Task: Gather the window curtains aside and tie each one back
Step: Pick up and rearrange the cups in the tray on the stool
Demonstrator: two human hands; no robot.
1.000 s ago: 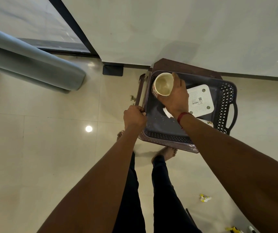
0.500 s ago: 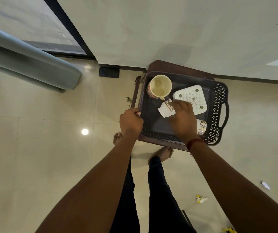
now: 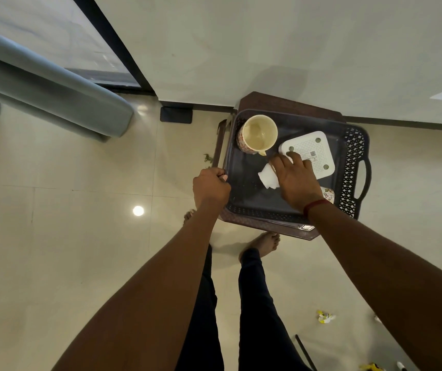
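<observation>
A grey-blue curtain (image 3: 54, 95) hangs in thick folds at the upper left, in front of the window glass (image 3: 54, 36); neither hand touches it. My left hand (image 3: 210, 187) grips the left rim of a dark plastic tray (image 3: 351, 162) that sits on a brown stool (image 3: 281, 103). My right hand (image 3: 297, 183) lies inside the tray with its fingers stretched over a small white paper cup (image 3: 268, 179) lying on its side, fingertips reaching a white perforated box (image 3: 313, 148).
A cream mug (image 3: 258, 133) stands in the tray's far left corner, and a patterned cup (image 3: 328, 195) shows beside my right wrist. A black block (image 3: 176, 115) sits at the wall base. Paper scraps (image 3: 324, 316) lie on the tiled floor. My legs stand below the stool.
My right hand let go of the cream mug in the tray's corner and came back toward me onto the white paper cup. My left hand stayed on the tray's rim.
</observation>
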